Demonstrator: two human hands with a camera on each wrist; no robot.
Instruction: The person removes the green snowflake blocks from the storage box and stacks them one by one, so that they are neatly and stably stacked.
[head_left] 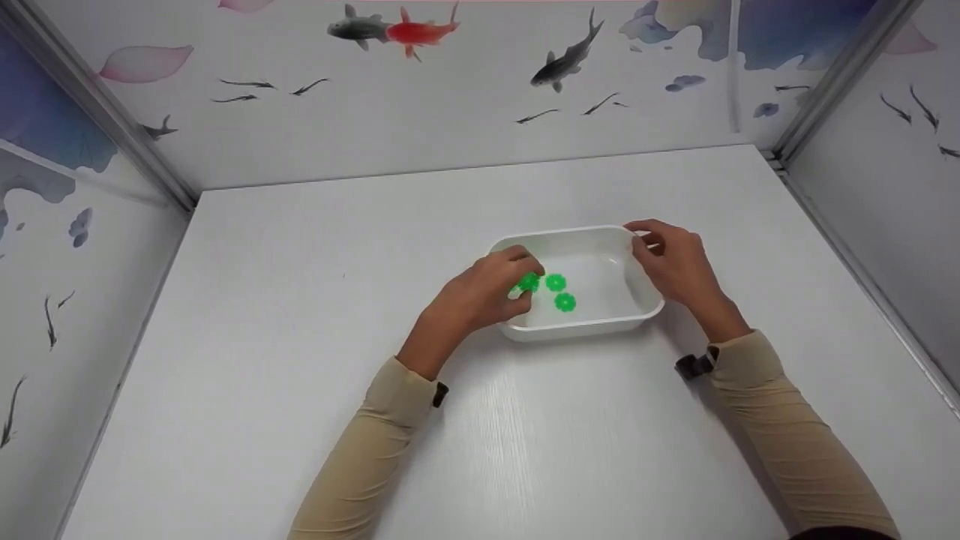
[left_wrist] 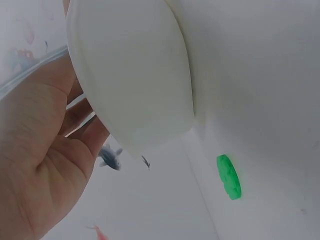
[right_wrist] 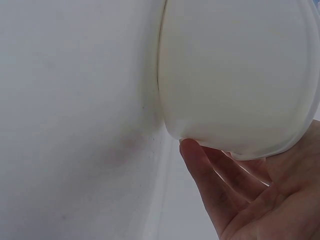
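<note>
A white plastic tub (head_left: 589, 328) with rounded corners stands on the table. Inside it lie small green flower-shaped pieces, one piece (head_left: 556, 283) just beyond another piece (head_left: 565, 302). My left hand (head_left: 476, 292) reaches over the tub's left end, its thumb and fingers curled about green (head_left: 529, 282) that seems to be more than one piece, partly hidden. In the left wrist view, the fingertips are behind the tub wall (left_wrist: 132, 75). Another green piece (left_wrist: 229, 177) sits outside the tub, on the table. My right hand (head_left: 675, 259) grips the tub's far right corner.
The white tabletop (head_left: 300, 360) extends on both sides of the tub. Printed panels with fish close off the back (head_left: 465, 127) and both sides. A dark wrist camera (head_left: 694, 366) sits at the right sleeve, close above the table.
</note>
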